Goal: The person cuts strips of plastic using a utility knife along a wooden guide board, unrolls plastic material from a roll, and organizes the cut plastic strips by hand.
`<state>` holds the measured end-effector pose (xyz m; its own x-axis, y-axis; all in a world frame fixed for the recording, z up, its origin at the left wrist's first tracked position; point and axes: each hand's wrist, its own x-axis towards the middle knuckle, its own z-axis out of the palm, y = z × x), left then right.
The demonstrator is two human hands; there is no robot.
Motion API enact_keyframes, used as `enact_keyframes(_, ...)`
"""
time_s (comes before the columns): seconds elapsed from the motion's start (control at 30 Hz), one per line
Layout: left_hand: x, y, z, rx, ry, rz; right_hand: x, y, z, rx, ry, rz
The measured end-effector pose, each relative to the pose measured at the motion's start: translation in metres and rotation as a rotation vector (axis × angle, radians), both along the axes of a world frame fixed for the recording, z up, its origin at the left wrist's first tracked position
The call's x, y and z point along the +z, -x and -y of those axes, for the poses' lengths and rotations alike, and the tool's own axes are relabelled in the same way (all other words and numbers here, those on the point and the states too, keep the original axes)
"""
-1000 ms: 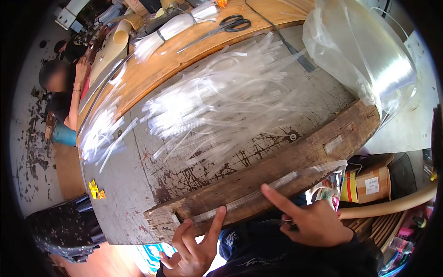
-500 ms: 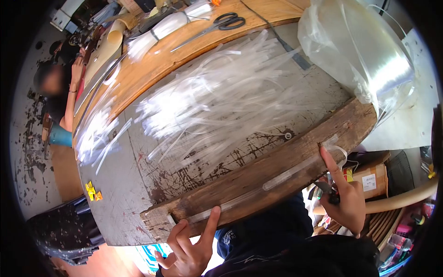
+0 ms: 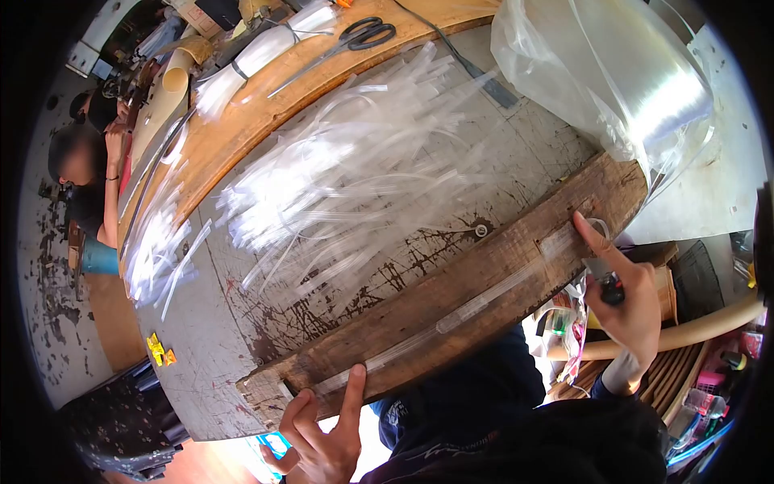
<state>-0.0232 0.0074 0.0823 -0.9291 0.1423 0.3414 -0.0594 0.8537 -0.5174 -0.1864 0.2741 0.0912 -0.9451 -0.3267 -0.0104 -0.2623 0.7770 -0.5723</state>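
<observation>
A long clear plastic strip lies along a worn wooden board at the table's near edge. Fingertips of my left hand press the strip near the board's left end, beside a small metal stop; its fingers are apart. My right hand points its index finger onto the strip toward the board's right end. Its other fingers curl around a small cutting blade with a dark handle, partly hidden by the hand. Near that index finger, the strip's end curls up.
Loose clear strips are heaped beyond the board. Scissors and a tied strip bundle lie on a wooden ledge. A plastic-wrapped roll stands right. Yellow wrappers lie left; another person sits far left.
My right hand and its index finger have shifted right along the board. My left hand stays at the strip's left part. The whole view has shifted slightly.
</observation>
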Motion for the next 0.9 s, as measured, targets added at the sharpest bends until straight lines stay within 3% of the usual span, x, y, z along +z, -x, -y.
enact_keyframes(0.1, -0.01, -0.008, -0.004, 0.061, -0.007, -0.007, 0.01, 0.012, -0.001, 0.026, 0.022, 0.005)
enact_keyframes(0.17, -0.02, -0.013, -0.003, 0.139, 0.005, 0.018, 0.012, 0.02, -0.002, -0.021, 0.182, 0.091)
enact_keyframes(0.3, -0.022, -0.01, -0.014, 0.142, -0.218, -0.009, 0.008, 0.033, -0.004, -0.114, 0.147, 0.018)
enact_keyframes(0.37, -0.022, 0.0, -0.034, 0.154, -0.479, 0.051, 0.014, 0.036, -0.006, -0.119, 0.121, 0.051)
enact_keyframes(0.43, -0.019, 0.024, -0.052, -0.028, -0.398, 0.115, 0.016, 0.042, -0.009, -0.116, 0.087, 0.081)
enact_keyframes(0.5, -0.013, 0.053, -0.073, -0.146, -0.401, 0.154, 0.015, 0.049, -0.016, 0.073, -0.089, -0.115)
enact_keyframes(0.6, -0.021, 0.087, -0.092, -0.302, -0.535, 0.141, 0.016, 0.052, -0.014, 0.158, -0.085, -0.282)
enact_keyframes(0.9, -0.031, 0.107, -0.107, -0.304, -0.484, 0.057, -0.001, 0.058, -0.012, 0.34, -0.38, -0.848)
